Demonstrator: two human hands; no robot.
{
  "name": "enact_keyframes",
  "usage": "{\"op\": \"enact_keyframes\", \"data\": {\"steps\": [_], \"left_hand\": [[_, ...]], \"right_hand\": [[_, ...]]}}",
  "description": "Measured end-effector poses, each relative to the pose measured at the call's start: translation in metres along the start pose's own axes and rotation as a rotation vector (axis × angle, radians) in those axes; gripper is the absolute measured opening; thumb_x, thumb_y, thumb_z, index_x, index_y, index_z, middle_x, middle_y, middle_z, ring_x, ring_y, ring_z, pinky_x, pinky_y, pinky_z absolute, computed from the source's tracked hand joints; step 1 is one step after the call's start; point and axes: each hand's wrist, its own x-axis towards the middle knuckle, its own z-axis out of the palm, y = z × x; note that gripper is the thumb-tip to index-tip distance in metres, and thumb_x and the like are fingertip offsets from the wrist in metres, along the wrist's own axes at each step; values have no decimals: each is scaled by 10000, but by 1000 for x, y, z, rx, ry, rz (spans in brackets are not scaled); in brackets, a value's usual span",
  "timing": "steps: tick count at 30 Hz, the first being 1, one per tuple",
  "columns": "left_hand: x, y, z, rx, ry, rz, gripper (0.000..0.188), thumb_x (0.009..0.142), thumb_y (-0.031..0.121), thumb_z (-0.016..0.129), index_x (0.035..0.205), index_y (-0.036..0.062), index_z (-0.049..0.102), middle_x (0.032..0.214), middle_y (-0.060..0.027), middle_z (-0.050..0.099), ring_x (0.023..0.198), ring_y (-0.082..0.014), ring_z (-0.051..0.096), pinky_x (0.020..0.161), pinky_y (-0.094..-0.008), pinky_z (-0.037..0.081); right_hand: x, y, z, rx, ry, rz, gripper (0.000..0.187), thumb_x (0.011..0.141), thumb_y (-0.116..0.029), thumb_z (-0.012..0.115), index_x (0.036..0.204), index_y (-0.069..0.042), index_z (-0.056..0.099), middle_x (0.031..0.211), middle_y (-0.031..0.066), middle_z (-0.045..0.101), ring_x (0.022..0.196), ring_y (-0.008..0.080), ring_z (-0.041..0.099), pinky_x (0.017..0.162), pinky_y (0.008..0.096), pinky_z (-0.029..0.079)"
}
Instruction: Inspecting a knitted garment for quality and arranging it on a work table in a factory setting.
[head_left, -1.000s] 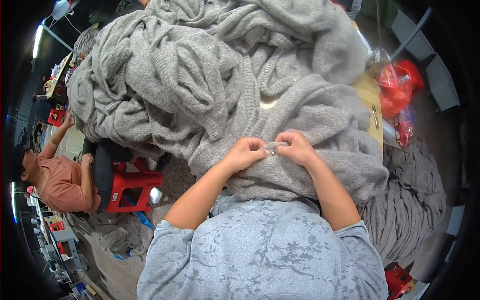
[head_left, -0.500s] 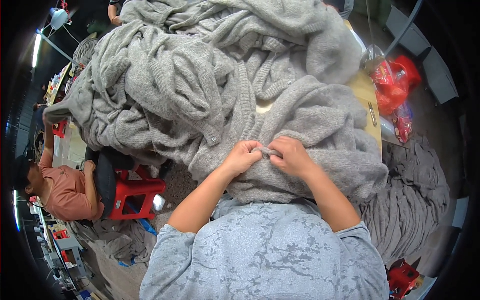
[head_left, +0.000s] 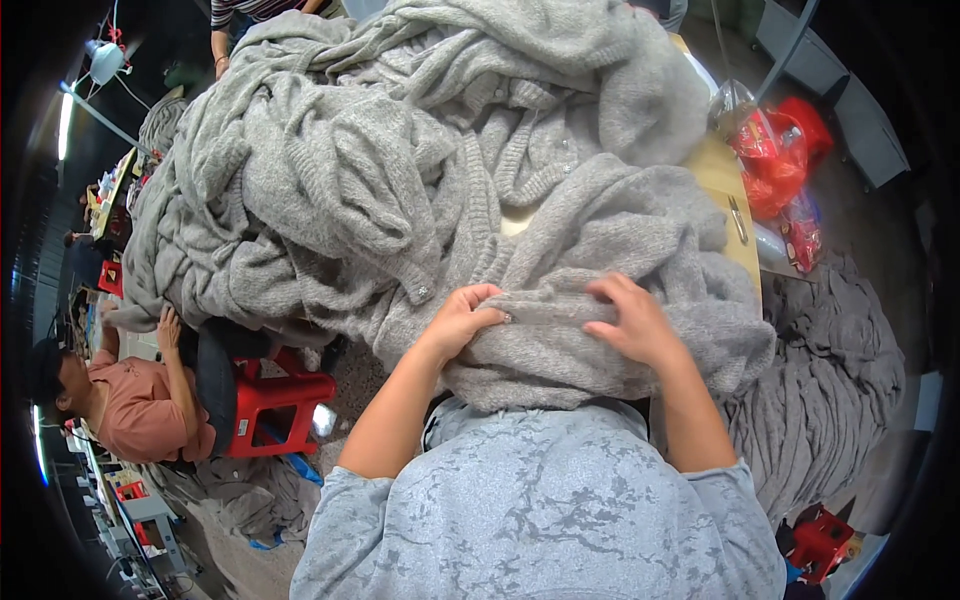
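A grey knit garment (head_left: 560, 360) lies bunched in front of me at the table's near edge. My left hand (head_left: 460, 320) is closed, thumb and fingers pinching the garment's edge, where a small shiny button-like spot shows by the thumb. My right hand (head_left: 637, 322) is open at the right of the same strip, thumb and fingers apart; whether the fingertips touch the knit is hard to tell. Beyond both hands, a large heap of similar grey knits (head_left: 340, 170) with ribbed bands covers most of the table.
Thread snips (head_left: 738, 220) lie on the table's right edge (head_left: 722, 180). Red plastic bags (head_left: 775, 165) hang beyond it. More grey knits (head_left: 820, 390) are piled at lower right. At left, a person in a salmon shirt (head_left: 150, 405) sits near a red stool (head_left: 285, 405).
My hands were close together, pinching the knit; now they are apart. My right hand has let go and moved right with its fingers spread. The seated person's raised arm has come down.
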Motion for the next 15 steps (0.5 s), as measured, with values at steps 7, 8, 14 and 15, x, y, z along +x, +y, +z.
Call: {"op": "enact_keyframes", "data": {"steps": [7, 8, 14, 15], "left_hand": [[-3, 33, 23, 416, -53, 75, 287, 715, 27, 602, 1001, 35, 580, 963, -16, 574, 897, -101, 530, 768, -238, 428], [-5, 45, 35, 708, 20, 317, 305, 708, 42, 612, 1011, 29, 579, 988, -50, 567, 927, -153, 528, 791, -277, 432], [13, 58, 91, 1256, -99, 519, 281, 725, 148, 677, 967, 21, 615, 970, -141, 594, 938, -304, 548, 800, -371, 440], [19, 52, 90, 1261, -103, 521, 281, 725, 148, 677, 967, 21, 615, 970, -141, 594, 938, -304, 548, 800, -371, 440]], "right_hand": [[-42, 17, -35, 65, 32, 228, 180, 704, -87, 690, 810, 22, 595, 775, 129, 587, 743, 283, 559, 669, 341, 444], [-42, 20, -33, 72, 44, 215, 181, 703, -75, 680, 820, 29, 590, 767, 122, 574, 707, 255, 546, 639, 322, 433], [-34, 21, -28, 104, 87, 165, 172, 726, -82, 644, 837, 30, 577, 738, 105, 550, 655, 203, 513, 586, 301, 407], [-34, 21, -29, 129, 93, 242, 169, 729, -89, 643, 837, 24, 579, 750, 101, 554, 666, 204, 516, 599, 300, 411]]}}
